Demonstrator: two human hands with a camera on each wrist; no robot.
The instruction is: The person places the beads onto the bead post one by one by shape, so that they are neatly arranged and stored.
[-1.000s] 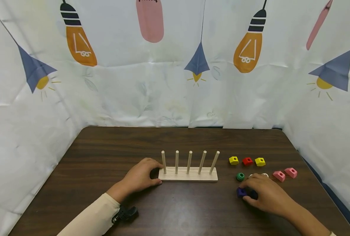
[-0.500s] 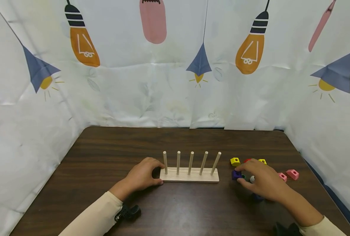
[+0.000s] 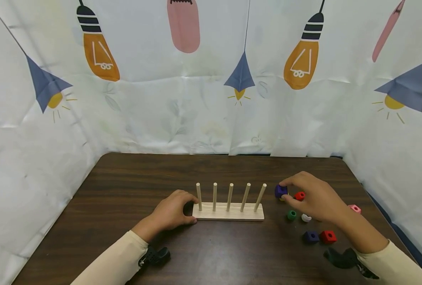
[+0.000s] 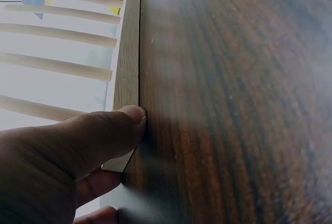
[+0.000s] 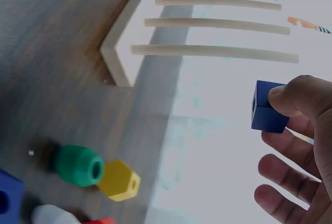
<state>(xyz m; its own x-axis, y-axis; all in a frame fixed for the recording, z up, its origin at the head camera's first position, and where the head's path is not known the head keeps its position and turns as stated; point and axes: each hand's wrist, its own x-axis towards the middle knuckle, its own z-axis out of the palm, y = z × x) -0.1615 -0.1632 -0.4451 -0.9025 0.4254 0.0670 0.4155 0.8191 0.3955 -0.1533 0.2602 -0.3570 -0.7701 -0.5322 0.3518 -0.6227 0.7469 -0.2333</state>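
Observation:
A wooden peg stand [image 3: 228, 212] with a row of upright dowels sits on the table. My left hand [image 3: 169, 211] grips its left end, thumb [image 4: 116, 128] against the front edge and fingers behind. To the right of the stand, my right hand [image 3: 314, 196] pinches a blue cube bead [image 3: 280, 191] between thumb and fingers. In the right wrist view that cube [image 5: 268, 107] hangs above the table, apart from the dowels, with a hole showing in one face. The other fingers of this hand are loosely bent below it.
Loose beads lie right of the stand: green [image 3: 291, 215], white [image 3: 306, 217], red [image 3: 299, 196], pink [image 3: 355, 208], another blue cube [image 3: 311, 237] and a red cube [image 3: 328, 236]. A yellow bead [image 5: 119, 181] is mostly hidden in the head view. A patterned cloth [image 3: 196, 118] hangs behind the table.
The right hand has taken the blue cube from the near row of beads, moving it up, away from the person and slightly left. My left hand stays on the stand.

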